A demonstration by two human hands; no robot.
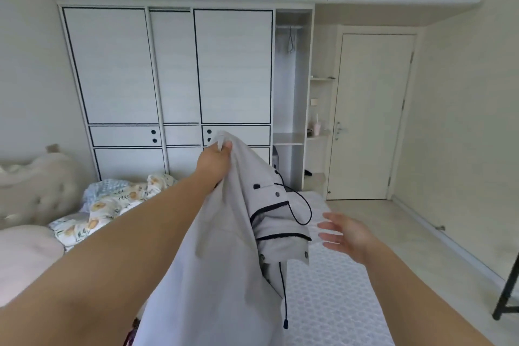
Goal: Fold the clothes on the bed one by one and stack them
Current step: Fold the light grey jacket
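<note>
The left hand [216, 153] holds a big grey jacket [224, 247] up high by one pinched edge, over the bed [331, 289]. The right hand [348, 236] is open and empty, just beside the jacket. Folding has not started; next it probably needs grabbing and spreading flat.

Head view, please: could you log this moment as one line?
left hand: grips light grey zip-up jacket, lifted | right hand: open, beside jacket | white patterned mattress: below

patterned bed [331, 303], floral quilt [112, 205], pink pillow [25, 261]
</note>
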